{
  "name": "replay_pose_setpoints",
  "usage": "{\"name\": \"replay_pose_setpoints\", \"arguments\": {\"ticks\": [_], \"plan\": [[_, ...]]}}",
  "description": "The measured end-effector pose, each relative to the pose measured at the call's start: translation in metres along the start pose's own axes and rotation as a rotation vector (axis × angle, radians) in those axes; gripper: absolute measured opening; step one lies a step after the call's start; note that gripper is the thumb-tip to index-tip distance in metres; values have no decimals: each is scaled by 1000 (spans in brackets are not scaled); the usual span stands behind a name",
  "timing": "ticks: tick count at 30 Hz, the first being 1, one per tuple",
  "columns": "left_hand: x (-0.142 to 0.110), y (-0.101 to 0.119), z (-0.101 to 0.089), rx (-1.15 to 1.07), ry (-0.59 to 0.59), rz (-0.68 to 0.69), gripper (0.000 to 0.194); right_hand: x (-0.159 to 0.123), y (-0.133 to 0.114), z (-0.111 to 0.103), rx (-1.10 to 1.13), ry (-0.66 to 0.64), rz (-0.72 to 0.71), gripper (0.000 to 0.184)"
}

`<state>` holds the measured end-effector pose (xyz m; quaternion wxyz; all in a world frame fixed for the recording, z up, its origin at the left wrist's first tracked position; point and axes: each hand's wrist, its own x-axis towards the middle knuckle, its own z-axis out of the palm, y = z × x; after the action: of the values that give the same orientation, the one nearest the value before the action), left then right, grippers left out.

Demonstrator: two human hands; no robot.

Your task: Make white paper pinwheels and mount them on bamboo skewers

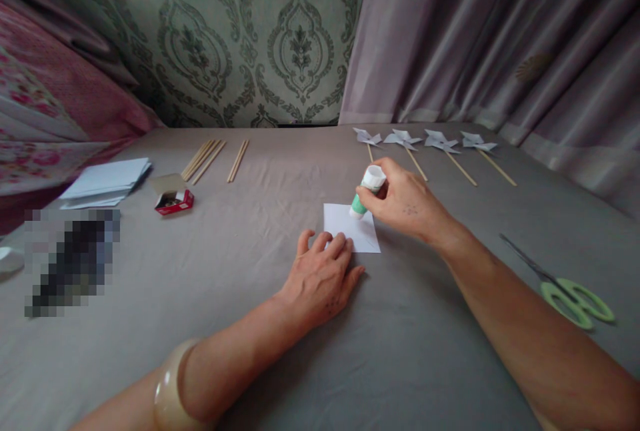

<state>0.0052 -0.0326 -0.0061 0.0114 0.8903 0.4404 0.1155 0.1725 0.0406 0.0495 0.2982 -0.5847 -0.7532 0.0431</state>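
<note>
A small square of white paper [365,239] lies flat on the grey cloth in front of me. My left hand [323,271] rests over its lower left part, fingers spread and fingertips pressing on the sheet. In my right hand [400,201] is a green and white glue stick [359,205], gripped between thumb and fingers. It is tilted, with its lower end at the upper part of the paper; whether that end touches the sheet is hard to tell. Several white paper pinwheels [443,142] on wooden sticks lie in a row beyond my right hand.
Green-handled scissors [565,291] lie at the right. To the left are a stack of white paper [105,181], an open small red box [174,203] and several wooden sticks [203,159]. A pixelated dark object [75,261] lies near the left edge. Curtains [430,37] hang behind.
</note>
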Motion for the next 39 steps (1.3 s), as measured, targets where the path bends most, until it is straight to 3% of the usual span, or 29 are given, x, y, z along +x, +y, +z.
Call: {"name": "replay_pose_setpoints", "arguments": {"ticks": [10, 27, 32, 39], "plan": [[0, 1, -2, -11, 4, 3, 43, -8, -9, 13, 100, -181, -107, 22], [1, 2, -4, -23, -20, -5, 38, -12, -11, 12, 19, -217, -225, 24], [0, 1, -4, -25, -18, 2, 39, -9, -7, 15, 32, -167, -187, 24], [2, 2, -4, -30, -26, -8, 39, -11, -11, 13, 7, -209, -195, 23]]}}
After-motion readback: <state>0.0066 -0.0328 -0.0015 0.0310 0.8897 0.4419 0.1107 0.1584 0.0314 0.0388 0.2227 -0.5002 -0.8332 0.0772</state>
